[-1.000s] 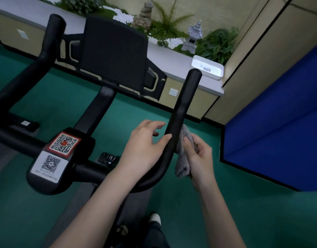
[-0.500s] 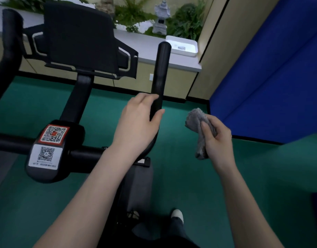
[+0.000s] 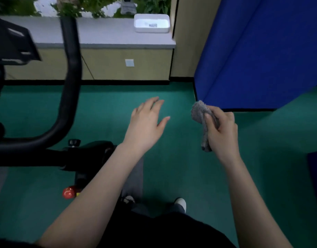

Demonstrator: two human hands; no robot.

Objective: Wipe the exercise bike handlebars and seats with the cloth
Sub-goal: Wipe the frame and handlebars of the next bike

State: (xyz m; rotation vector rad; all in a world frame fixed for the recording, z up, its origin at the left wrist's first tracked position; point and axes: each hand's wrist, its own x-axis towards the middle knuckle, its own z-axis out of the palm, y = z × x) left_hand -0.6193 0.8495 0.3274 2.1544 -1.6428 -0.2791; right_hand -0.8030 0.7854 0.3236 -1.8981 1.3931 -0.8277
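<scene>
Grey cloth (image 3: 199,110), bunched and rumpled, sits in the right hand (image 3: 222,133), whose fingers and thumb are curled round its middle. One end puffs out above the thumb and the other hangs below the palm. It is held in the air over the green floor (image 3: 172,167), well to the right of the exercise bike and touching no part of it.

The left hand (image 3: 147,122) hovers palm down between the bike and the cloth. Its fingers are straight and a little spread, thumb out to the side, holding nothing and touching nothing.

At the left of the view a black handlebar (image 3: 71,77) rises upright, then bends at its foot and runs off the left edge. Both hands are apart from it. Below the bend the bike's black frame (image 3: 93,153) carries a small black knob (image 3: 74,142), and lower down a red knob (image 3: 69,192) shows. A blurred black console (image 3: 12,42) sits at the upper left.

Behind the bike, a grey ledge (image 3: 104,35) tops a beige wall with a pale wall plate (image 3: 129,62). A white box (image 3: 151,23) rests near the ledge's right end. Green plants (image 3: 79,6) and a small stone lantern (image 3: 126,6) stand beyond it. A blue panel (image 3: 261,51) fills the upper right. A light shoe (image 3: 181,203) shows near the bottom
</scene>
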